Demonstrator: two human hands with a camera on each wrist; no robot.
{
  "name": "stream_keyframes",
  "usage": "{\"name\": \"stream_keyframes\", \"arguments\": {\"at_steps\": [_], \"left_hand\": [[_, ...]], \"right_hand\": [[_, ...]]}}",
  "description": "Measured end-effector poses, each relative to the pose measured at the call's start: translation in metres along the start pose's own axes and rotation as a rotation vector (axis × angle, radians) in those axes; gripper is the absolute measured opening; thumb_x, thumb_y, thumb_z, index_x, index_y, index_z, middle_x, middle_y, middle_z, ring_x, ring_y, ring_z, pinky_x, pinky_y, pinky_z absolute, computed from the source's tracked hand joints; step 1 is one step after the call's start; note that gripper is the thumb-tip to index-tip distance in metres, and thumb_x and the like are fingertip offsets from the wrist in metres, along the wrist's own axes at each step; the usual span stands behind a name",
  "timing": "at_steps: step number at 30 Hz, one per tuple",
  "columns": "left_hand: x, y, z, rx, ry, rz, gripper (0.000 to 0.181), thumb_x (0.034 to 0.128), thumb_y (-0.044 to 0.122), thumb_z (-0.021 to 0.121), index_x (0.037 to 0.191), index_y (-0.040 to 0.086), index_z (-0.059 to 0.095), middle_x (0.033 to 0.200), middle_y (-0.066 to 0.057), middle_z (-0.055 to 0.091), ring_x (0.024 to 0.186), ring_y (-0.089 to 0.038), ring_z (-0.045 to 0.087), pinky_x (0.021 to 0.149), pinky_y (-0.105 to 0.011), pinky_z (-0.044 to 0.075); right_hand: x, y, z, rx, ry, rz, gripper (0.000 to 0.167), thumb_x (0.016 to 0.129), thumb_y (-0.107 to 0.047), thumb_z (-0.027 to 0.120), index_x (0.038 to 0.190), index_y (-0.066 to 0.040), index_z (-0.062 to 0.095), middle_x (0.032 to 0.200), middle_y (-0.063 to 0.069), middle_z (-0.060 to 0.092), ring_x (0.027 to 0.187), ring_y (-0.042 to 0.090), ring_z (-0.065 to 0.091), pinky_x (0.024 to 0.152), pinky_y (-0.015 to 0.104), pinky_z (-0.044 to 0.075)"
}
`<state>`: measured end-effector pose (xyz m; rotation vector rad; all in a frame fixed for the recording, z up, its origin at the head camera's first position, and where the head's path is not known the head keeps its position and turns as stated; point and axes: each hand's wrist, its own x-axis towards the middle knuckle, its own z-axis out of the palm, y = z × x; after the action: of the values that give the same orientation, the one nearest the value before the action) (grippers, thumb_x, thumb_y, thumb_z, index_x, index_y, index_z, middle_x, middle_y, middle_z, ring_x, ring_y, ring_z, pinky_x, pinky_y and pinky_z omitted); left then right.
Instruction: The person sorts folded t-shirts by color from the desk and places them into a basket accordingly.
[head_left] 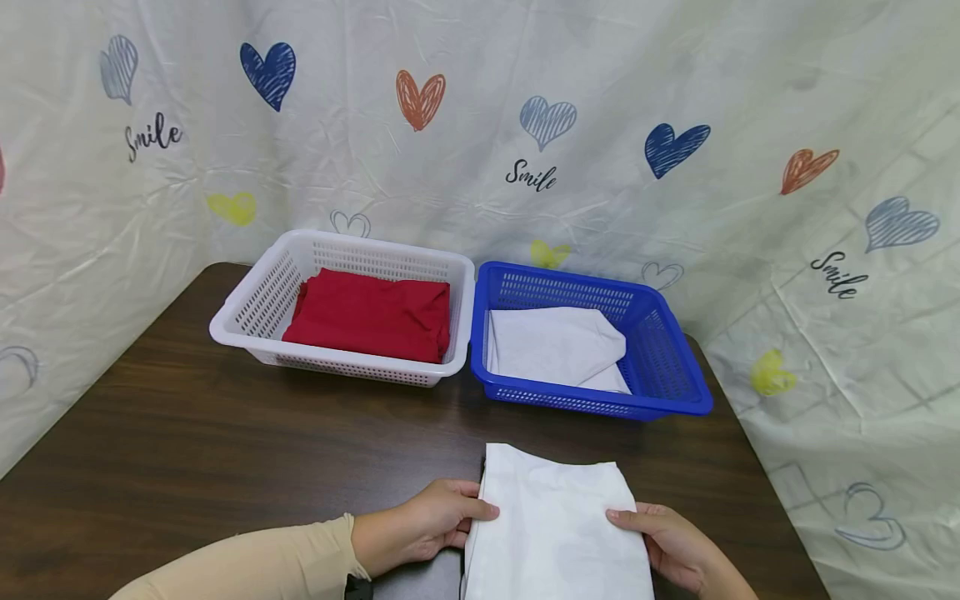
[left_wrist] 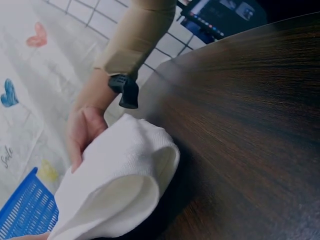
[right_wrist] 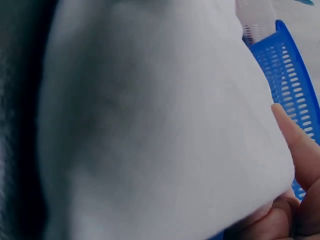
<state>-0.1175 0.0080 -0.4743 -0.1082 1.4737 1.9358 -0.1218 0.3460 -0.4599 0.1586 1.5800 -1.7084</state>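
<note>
Both hands grip a folded white garment (head_left: 555, 533) by its sides, low in the head view. My left hand (head_left: 435, 521) pinches its left edge, thumb on top and fingers beneath. On the opposite edge, my right hand (head_left: 675, 542) holds it the same way. The garment is lifted off the table in the left wrist view, where the near end of the white garment (left_wrist: 115, 175) shows open, looped layers. White cloth (right_wrist: 165, 120) fills most of the right wrist view, with the right hand (right_wrist: 300, 175) at its edge.
A white basket (head_left: 232, 329) with folded red cloth (head_left: 375, 312) stands at the back left of the dark wooden table (head_left: 225, 450). Touching it on the right is a blue basket (head_left: 675, 375) with folded white cloth (head_left: 551, 346). A patterned curtain (head_left: 465, 183) hangs behind.
</note>
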Motion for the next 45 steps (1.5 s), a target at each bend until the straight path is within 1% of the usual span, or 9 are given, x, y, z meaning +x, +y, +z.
{"name": "stream_keyframes", "arguments": {"at_steps": [7,11,16,19,24,29,37,41,45], "left_hand": [[-0.002,0.004,0.0,0.009,0.015,0.0,0.026,0.0894,0.002,0.066,0.114,-0.006,0.066,0.09,-0.007,0.075,0.082,-0.016,0.072,0.075,-0.037,0.063],[-0.002,0.006,0.0,0.025,0.029,0.005,0.025,0.0895,0.002,0.066,0.113,-0.006,0.066,0.088,-0.006,0.075,0.08,-0.015,0.072,0.074,-0.037,0.063],[-0.004,0.009,0.0,0.048,0.033,0.011,0.026,0.0896,0.003,0.066,0.114,-0.006,0.066,0.088,-0.007,0.075,0.078,-0.015,0.071,0.073,-0.038,0.063],[-0.006,0.014,0.0,0.054,0.028,0.013,0.026,0.0898,0.003,0.066,0.114,-0.006,0.066,0.087,-0.007,0.075,0.078,-0.015,0.071,0.073,-0.038,0.063],[-0.011,0.028,0.001,0.052,0.03,0.015,0.026,0.0899,0.005,0.067,0.114,-0.004,0.067,0.086,-0.006,0.075,0.077,-0.013,0.071,0.073,-0.037,0.063],[-0.016,0.044,0.001,0.066,0.037,0.015,0.027,0.0901,0.006,0.068,0.115,-0.003,0.068,0.087,-0.005,0.075,0.075,-0.012,0.07,0.072,-0.035,0.063],[-0.024,0.075,0.001,0.074,0.041,0.056,0.031,0.0907,0.007,0.069,0.119,-0.005,0.067,0.095,-0.01,0.076,0.076,-0.013,0.071,0.076,-0.039,0.063],[-0.029,0.086,0.003,0.077,0.039,0.06,0.033,0.0906,0.007,0.069,0.121,-0.004,0.066,0.099,-0.013,0.076,0.078,-0.015,0.073,0.078,-0.041,0.062],[-0.032,0.098,0.004,0.09,0.04,0.07,0.035,0.0909,0.008,0.07,0.123,-0.003,0.066,0.103,-0.015,0.076,0.081,-0.019,0.075,0.079,-0.042,0.062]], "right_hand": [[-0.004,-0.008,0.003,-0.088,0.058,0.018,0.016,0.103,-0.024,0.053,0.098,-0.014,0.065,0.088,-0.007,0.077,0.081,0.005,0.073,0.074,0.023,0.061],[-0.005,-0.011,0.004,-0.104,0.061,0.004,0.018,0.103,-0.024,0.053,0.101,-0.013,0.067,0.089,-0.006,0.077,0.081,0.006,0.073,0.074,0.024,0.061],[-0.007,-0.015,0.006,-0.117,0.069,0.008,0.018,0.103,-0.025,0.054,0.098,-0.015,0.067,0.087,-0.008,0.077,0.079,0.005,0.073,0.073,0.023,0.06],[-0.01,-0.019,0.006,-0.123,0.058,-0.018,0.018,0.103,-0.024,0.053,0.098,-0.016,0.068,0.088,-0.007,0.077,0.08,0.005,0.073,0.073,0.023,0.06],[-0.015,-0.03,0.006,-0.132,0.041,-0.075,0.021,0.104,-0.021,0.05,0.099,-0.018,0.07,0.09,-0.006,0.078,0.081,0.008,0.074,0.073,0.025,0.061],[-0.02,-0.046,0.011,-0.166,0.067,-0.089,0.021,0.104,-0.021,0.051,0.097,-0.018,0.071,0.088,-0.007,0.078,0.079,0.008,0.074,0.072,0.026,0.061],[-0.025,-0.078,0.016,-0.226,0.087,-0.13,0.021,0.104,-0.021,0.052,0.097,-0.019,0.072,0.088,-0.006,0.078,0.078,0.01,0.075,0.071,0.028,0.062],[-0.029,-0.091,0.017,-0.274,0.102,-0.13,0.021,0.104,-0.022,0.053,0.096,-0.019,0.072,0.088,-0.006,0.078,0.078,0.01,0.074,0.071,0.029,0.062],[-0.032,-0.106,0.016,-0.318,0.101,-0.144,0.023,0.104,-0.022,0.052,0.094,-0.02,0.073,0.087,-0.007,0.078,0.077,0.009,0.074,0.07,0.028,0.061]]}}
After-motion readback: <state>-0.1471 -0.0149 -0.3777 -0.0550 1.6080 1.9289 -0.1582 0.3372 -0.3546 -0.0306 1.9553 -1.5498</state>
